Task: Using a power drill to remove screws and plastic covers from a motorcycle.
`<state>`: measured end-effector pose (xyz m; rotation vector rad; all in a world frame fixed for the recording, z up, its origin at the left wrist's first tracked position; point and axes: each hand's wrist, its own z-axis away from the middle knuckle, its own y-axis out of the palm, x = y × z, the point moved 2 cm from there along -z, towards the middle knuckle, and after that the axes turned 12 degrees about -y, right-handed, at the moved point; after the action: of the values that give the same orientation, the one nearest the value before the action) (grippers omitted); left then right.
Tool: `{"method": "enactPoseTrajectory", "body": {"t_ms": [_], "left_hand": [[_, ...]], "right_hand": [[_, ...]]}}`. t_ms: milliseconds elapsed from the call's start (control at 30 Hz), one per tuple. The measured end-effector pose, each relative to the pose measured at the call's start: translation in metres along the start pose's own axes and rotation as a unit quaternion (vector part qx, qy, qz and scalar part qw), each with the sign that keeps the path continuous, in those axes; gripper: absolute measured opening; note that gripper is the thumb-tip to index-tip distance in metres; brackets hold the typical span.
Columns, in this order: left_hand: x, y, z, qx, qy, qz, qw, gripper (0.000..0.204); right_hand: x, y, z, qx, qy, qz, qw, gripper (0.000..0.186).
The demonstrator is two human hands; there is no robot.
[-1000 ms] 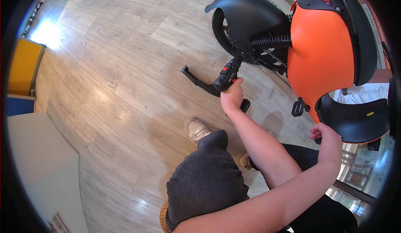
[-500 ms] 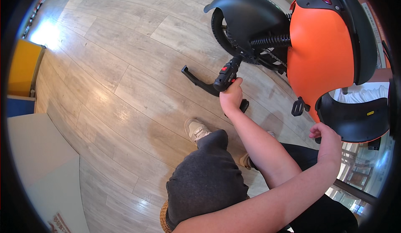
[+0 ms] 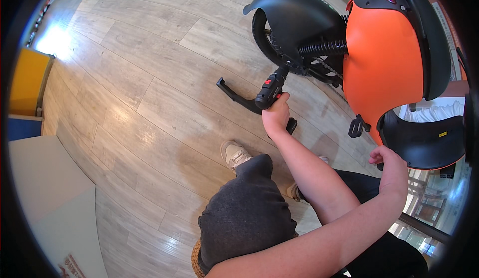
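Observation:
My right hand (image 3: pixel 276 116) is wrapped round the handle of a black cordless drill (image 3: pixel 271 89) with red marks. The drill's nose points up at the lower edge of the black rear fender (image 3: pixel 299 18) of an orange and black scooter (image 3: pixel 384 61) and seems to meet it at a small fastener. My left arm crosses over the right one. On the far right my left hand (image 3: pixel 386 158) has its fingers curled at the lower edge of the orange body, beside the black footwell (image 3: pixel 424 141); a small dark part shows under them, mostly hidden.
A black curved bar (image 3: pixel 234 96) lies on the wood floor (image 3: pixel 134 68), partly behind the drill. The scooter's pedal (image 3: pixel 356 126) juts out near my left hand. Beige shoes (image 3: pixel 234 154) and my grey trouser leg (image 3: pixel 244 203) are below. Yellow and grey panels (image 3: pixel 55 178) stand at left.

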<state>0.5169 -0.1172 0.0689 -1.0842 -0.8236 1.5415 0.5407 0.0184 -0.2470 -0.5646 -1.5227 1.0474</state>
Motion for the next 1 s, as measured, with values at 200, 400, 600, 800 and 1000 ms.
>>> {"method": "enactPoseTrajectory", "body": {"t_ms": [200,400,600,800,1000], "left_hand": [[-0.001,0.001,0.001,0.002,0.001,0.006,1.000,0.024],[-0.001,0.004,0.002,0.004,0.003,0.014,1.000,0.024],[0.000,0.008,0.002,0.007,0.004,0.021,1.000,0.023],[0.000,0.008,0.003,0.008,0.006,0.030,1.000,0.023],[0.003,0.011,0.003,0.011,0.005,0.039,0.999,0.023]], "right_hand": [[-0.001,0.000,0.001,-0.004,-0.007,0.004,1.000,0.039],[-0.008,-0.001,0.002,0.007,-0.017,0.010,1.000,0.040],[-0.009,-0.003,0.003,0.013,-0.025,0.024,0.999,0.043],[-0.017,-0.004,0.002,0.016,-0.039,0.034,0.999,0.044],[-0.014,-0.004,0.002,0.007,-0.032,0.009,0.999,0.040]]}}
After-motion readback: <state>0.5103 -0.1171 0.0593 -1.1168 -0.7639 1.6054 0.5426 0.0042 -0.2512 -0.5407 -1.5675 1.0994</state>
